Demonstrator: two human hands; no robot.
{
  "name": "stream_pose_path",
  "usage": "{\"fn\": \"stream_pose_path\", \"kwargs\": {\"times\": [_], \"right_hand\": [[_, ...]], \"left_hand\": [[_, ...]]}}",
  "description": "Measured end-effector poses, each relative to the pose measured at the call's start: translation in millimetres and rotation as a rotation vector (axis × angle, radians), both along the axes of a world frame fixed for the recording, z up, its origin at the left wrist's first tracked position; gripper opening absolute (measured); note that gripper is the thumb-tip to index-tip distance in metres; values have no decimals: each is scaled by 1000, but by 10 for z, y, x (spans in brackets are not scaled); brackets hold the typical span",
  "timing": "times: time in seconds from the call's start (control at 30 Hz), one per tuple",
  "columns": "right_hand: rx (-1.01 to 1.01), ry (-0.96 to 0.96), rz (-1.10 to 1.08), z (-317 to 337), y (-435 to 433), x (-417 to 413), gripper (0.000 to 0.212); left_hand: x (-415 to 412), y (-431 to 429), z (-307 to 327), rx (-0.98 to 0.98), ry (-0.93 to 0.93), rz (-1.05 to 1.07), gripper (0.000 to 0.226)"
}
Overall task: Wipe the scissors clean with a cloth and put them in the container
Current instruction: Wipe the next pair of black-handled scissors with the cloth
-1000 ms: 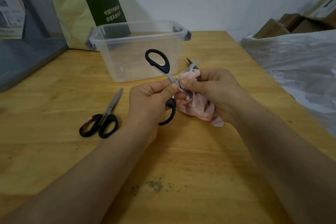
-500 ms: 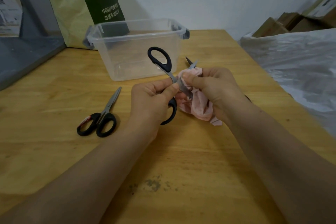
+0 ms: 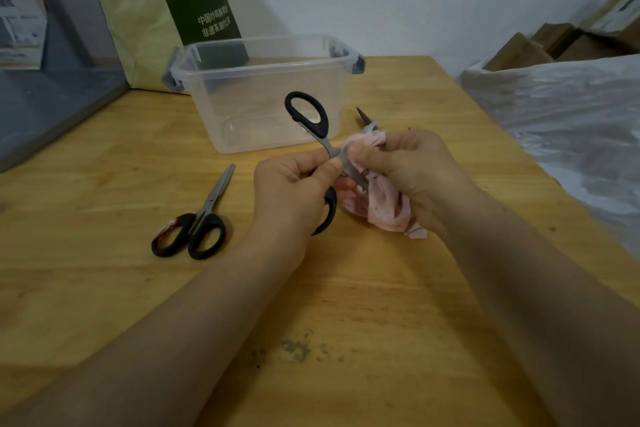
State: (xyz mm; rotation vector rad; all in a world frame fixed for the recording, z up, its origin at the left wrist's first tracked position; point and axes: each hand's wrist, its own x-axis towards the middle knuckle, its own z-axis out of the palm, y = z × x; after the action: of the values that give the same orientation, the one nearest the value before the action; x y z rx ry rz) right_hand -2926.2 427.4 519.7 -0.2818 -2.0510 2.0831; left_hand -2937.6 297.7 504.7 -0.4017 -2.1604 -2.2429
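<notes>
At the far left a grey surface (image 3: pixel 45 107) borders the wooden worktop (image 3: pixel 346 288). A spare pair of black-handled scissors (image 3: pixel 215 192) lies flat on the worktop with its blades closed and pointing away from the person, left of both hands and untouched.

Behind it, a yellow-green bag (image 3: pixel 138 17) with a dark green panel leans against the wall. Just in front of the bag stands the clear plastic container (image 3: pixel 242 107), lidless, with grey clips at its corners.

The left hand (image 3: pixel 291 191) hovers in front of the container. Its fingers (image 3: pixel 301 166) are curled, with thumb and forefinger pinching the shank of the scissors being cleaned (image 3: pixel 320 130). This pair is held above the worktop, spread open. One black loop rises against the container's front wall and the other curves out below the left hand.

The pink cloth (image 3: pixel 388 208) is bunched around one blade. The right hand (image 3: pixel 415 170) grips it, thumb and fingers closed tight on the fabric with the blade inside. A dark blade tip (image 3: pixel 363 114) pokes out beyond the cloth, towards the container.

At the right edge lies crinkled plastic sheeting (image 3: pixel 554 121), with cardboard boxes (image 3: pixel 540 45) behind it.
</notes>
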Motion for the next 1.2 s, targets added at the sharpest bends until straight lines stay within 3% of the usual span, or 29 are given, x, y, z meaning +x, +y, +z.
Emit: {"fn": "stream_pose_path", "kwargs": {"times": [0.07,0.23,0.4,0.57,0.73,0.9,1.07,1.2], "right_hand": [[55,-4,31,-8,-39,18,6],[-26,18,-113,3,44,-47,16],[105,-33,13,-1,-15,16,10],[25,-19,-155,27,31,-49,21],[121,-13,0,-1,-11,5,12],[12,24,-193,14,55,-54,18],[142,-15,-67,-28,15,-37,25],[25,1,-186,0,59,-74,20]], "left_hand": [[-16,-4,-6,-9,13,6,13],[15,26,-7,-24,36,-24,17],[8,8,-4,0,24,-9,16],[25,25,-8,-14,50,-26,22],[11,-2,4,4,48,-30,15],[38,5,10,-20,76,-56,22],[-8,-1,-9,-32,59,-15,19],[30,-1,-1,-33,74,-49,23]]}}
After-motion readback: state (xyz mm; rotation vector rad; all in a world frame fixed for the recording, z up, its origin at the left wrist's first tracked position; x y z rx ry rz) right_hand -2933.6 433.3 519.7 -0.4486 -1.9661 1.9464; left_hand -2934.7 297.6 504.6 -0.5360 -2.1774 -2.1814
